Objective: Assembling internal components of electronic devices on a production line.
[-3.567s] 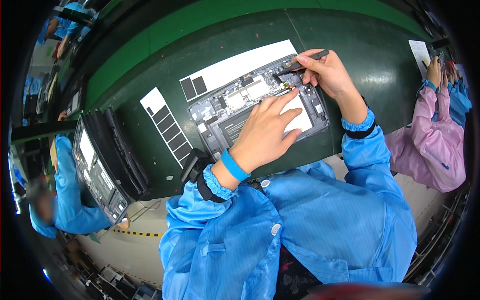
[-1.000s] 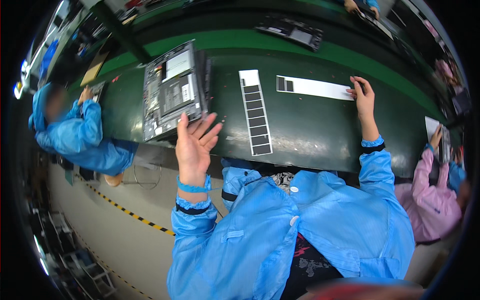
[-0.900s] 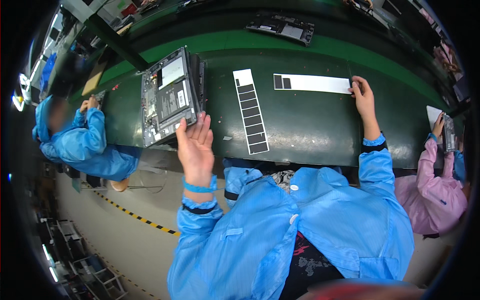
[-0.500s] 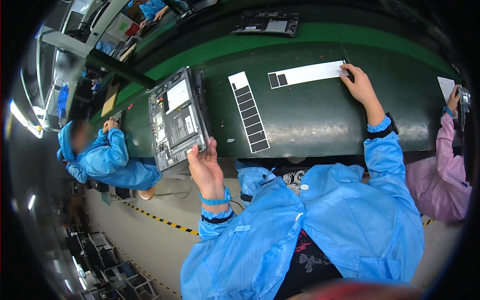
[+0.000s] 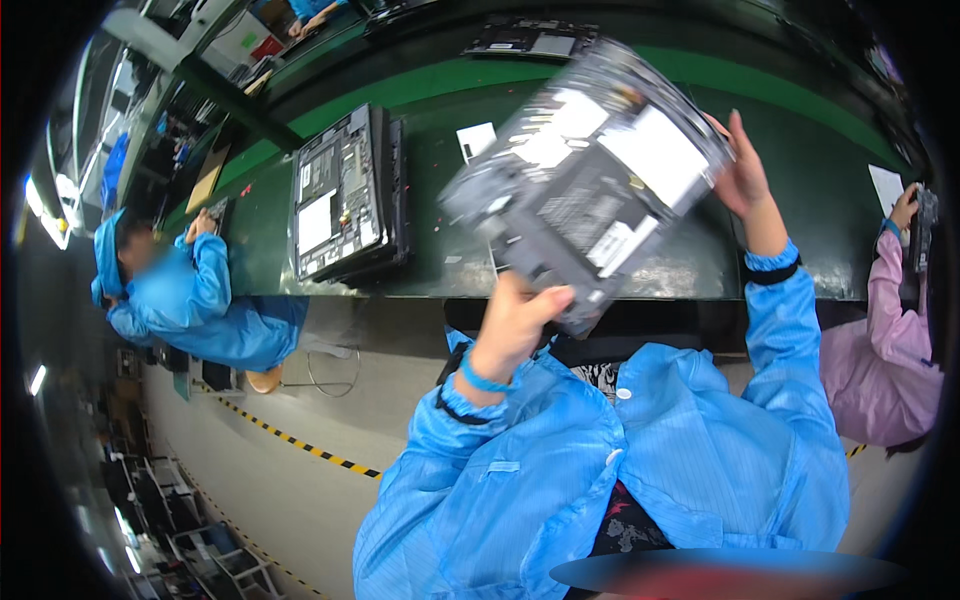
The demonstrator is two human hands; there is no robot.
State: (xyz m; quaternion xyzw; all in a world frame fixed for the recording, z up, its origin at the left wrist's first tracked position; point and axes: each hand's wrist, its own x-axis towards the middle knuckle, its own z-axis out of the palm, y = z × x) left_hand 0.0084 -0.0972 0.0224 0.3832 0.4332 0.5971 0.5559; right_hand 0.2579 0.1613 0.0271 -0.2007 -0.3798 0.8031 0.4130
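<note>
An opened laptop base (image 5: 590,185), its circuit board and black battery exposed, hangs tilted above the near side of the green bench, blurred by motion. My left hand (image 5: 512,325) grips its lower left edge, thumb on top. At its right edge is my right hand (image 5: 745,180), some fingers tucked behind and the thumb pointing up. Behind the base, a white strip (image 5: 476,140) shows only its far end and a sliver lower down. To the left, another opened laptop base (image 5: 338,195) rests on a dark stack.
A further opened laptop base (image 5: 530,40) lies at the back of the green bench (image 5: 440,230). A person in blue (image 5: 190,270) works at the left, a person in pink (image 5: 880,340) at the right. A slanting post (image 5: 240,105) stands at the back left.
My left hand has carried one laptop base rightward off the stack, uncovering another there. My right hand has left the horizontal white strip and come to the base's edge. The base now hides that strip.
</note>
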